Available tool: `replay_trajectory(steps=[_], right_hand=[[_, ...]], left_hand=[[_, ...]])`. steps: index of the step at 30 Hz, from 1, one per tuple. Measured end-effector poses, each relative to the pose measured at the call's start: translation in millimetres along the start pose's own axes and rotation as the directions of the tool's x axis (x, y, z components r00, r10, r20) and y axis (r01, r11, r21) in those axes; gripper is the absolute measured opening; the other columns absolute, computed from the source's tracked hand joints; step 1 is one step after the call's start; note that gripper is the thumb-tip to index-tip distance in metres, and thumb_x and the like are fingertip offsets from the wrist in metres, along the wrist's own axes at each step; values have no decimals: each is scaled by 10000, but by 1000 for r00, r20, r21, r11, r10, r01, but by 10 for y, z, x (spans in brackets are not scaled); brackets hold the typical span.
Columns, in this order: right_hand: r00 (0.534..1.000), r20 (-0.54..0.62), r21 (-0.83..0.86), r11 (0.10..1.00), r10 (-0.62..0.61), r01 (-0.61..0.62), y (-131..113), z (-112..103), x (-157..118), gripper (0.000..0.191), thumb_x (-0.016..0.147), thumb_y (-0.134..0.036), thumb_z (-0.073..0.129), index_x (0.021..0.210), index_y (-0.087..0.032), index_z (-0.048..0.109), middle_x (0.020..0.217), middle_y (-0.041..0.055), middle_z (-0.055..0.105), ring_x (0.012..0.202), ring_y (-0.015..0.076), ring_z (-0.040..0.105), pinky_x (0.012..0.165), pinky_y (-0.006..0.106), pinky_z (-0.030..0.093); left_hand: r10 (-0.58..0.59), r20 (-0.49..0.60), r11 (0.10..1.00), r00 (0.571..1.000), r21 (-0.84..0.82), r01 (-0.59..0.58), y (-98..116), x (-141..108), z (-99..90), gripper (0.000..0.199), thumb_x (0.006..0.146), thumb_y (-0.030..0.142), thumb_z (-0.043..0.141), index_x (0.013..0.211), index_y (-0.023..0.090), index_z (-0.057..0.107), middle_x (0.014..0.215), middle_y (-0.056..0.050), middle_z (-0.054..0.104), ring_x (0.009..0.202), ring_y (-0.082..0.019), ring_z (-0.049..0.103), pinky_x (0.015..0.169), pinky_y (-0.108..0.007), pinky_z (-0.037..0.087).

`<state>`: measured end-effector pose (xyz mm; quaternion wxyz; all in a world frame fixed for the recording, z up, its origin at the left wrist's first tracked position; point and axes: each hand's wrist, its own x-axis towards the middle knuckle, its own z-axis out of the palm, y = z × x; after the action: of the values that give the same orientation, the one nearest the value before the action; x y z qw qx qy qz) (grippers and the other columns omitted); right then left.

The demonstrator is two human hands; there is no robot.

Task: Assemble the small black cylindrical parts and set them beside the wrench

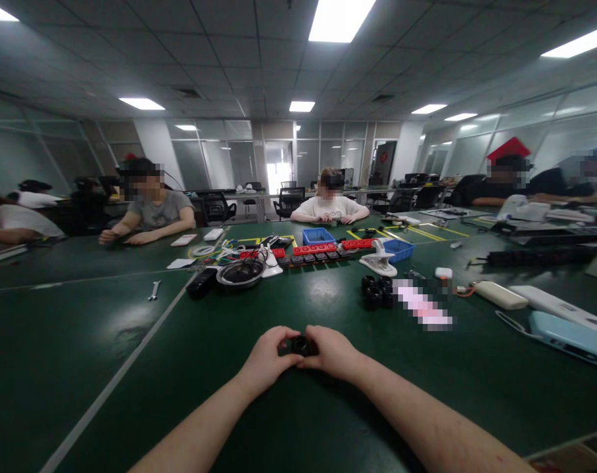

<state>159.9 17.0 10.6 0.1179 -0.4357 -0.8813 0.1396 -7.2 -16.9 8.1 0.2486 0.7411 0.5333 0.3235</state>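
A small black round part [301,345] with a ring-like opening is between my two hands, low in the middle of the view. My left hand [273,355] grips it from the left with thumb and fingers. From the right, my right hand [331,352] pinches the same part, its fingertips close to those of the left. Both hands are just over the green table [219,341]. Several similar black round parts [377,291] stand together farther off to the right, beside a blurred pink sheet [421,303].
Beyond my hands are a black round dish [240,273] with cables, a white clamp [379,261], red strips [315,249] and blue trays [318,236]. A wrench [154,291] lies left; a light-blue device [572,336] lies right. People sit around the tables.
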Motion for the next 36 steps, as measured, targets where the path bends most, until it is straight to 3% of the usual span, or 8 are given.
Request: replay_trajectory(steps=[4,9,12,17,24,27,34,36], right_hand=[[999,-26,-93,995,28,-30,-23,51,11,471,622,-593,580,809,-162,544,769,52,584,687,205,542,548,267,348],[996,19,95,992,-87,85,70,-39,-12,571,567,-516,671,1009,-185,526,909,50,566,793,202,537,638,268,393],[987,69,193,972,-147,132,128,-104,-23,440,629,-373,672,1014,-202,545,920,30,555,807,175,528,661,251,393],[987,122,208,975,-109,82,134,-133,-21,193,661,-276,645,813,-174,580,776,-7,567,693,132,522,566,210,357],[999,-19,-33,999,34,-35,-5,31,12,367,636,-537,592,733,-183,569,697,18,593,628,160,531,512,233,304],[998,-4,-109,992,60,-60,-44,23,14,465,612,-633,552,710,-179,574,676,37,593,625,182,542,547,255,324],[996,-19,229,970,-85,87,93,-91,-4,535,568,-489,689,969,-173,529,885,33,580,767,169,528,620,247,388],[990,-9,308,942,-139,135,143,-91,5,591,587,-439,696,1078,-178,493,967,44,560,837,176,521,682,259,402]], left_hand=[[-60,-23,998,998,-33,60,-51,20,24,270,593,233,666,844,172,584,826,-19,560,736,-176,521,641,-272,407],[24,-20,999,1000,-24,-24,-74,17,8,411,567,238,704,953,200,566,915,-28,564,859,-196,518,749,-298,409],[42,-36,999,998,-16,-42,-71,12,-15,486,578,244,708,1034,209,545,952,-38,563,888,-198,518,783,-305,408],[44,31,999,999,-15,-44,3,-1,-52,270,667,240,637,934,211,603,917,-33,589,881,-195,536,752,-291,415],[-28,-59,1000,998,12,29,25,-8,11,218,634,257,655,824,181,578,844,-17,569,818,-194,542,715,-297,415],[-35,-77,999,996,22,37,1,-8,26,219,630,274,658,808,181,570,832,-16,565,812,-197,540,713,-304,418],[19,-131,1000,991,-2,-20,-83,13,-12,569,592,246,695,1116,202,474,1014,-49,534,916,-201,508,802,-331,419],[29,-104,1000,994,3,-29,-85,15,-32,547,595,249,698,1101,204,493,1016,-53,538,935,-208,506,818,-340,416]])
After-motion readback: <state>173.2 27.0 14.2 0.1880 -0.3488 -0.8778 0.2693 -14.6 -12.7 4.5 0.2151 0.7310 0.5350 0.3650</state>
